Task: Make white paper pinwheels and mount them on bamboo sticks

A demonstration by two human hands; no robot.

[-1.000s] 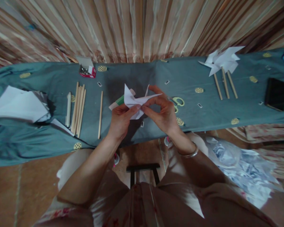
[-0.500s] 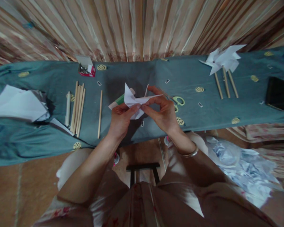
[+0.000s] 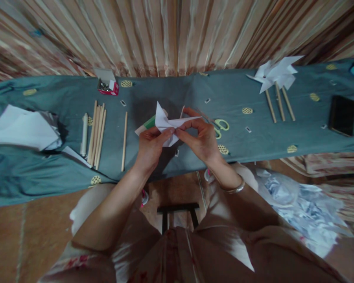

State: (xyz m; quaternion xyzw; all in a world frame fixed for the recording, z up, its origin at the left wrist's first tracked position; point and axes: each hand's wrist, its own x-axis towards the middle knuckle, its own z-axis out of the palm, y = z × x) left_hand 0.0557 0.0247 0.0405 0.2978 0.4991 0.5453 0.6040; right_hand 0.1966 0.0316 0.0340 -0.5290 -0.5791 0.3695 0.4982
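A striped curtain [image 3: 153,39] fills the upper part of the frame, and below it a dark green cloth covers the long surface [image 3: 159,88] in front of you. At the far left lies a stack of white paper [image 3: 20,129]. Next come a pale tube [image 3: 84,135], a bundle of wooden sticks [image 3: 98,135], a small red box [image 3: 108,89] with its flap raised above them, and a single stick [image 3: 124,141].

The folded white paper [image 3: 162,120] is at the centre of the frame, raised in front of you, with a green-and-white item [image 3: 150,124] partly hidden behind it. To do this well, press the layers together right at the middle and let the outer points stay loose and curved; a hard squeeze there would likely crease them. Your left hand [image 3: 150,151] is partly curled and grips the paper's near left side, thumb on top. Your right hand [image 3: 203,143] pinches its middle between thumb and forefinger, the other fingers spread loosely behind; whether a small part sits in that pinch, you cannot tell.

Just right of that hand lie green-handled scissors [image 3: 223,124]. Toward the upper right rest white paper pinwheels [image 3: 275,74] on sticks, and beyond them a dark flat object [image 3: 342,116].
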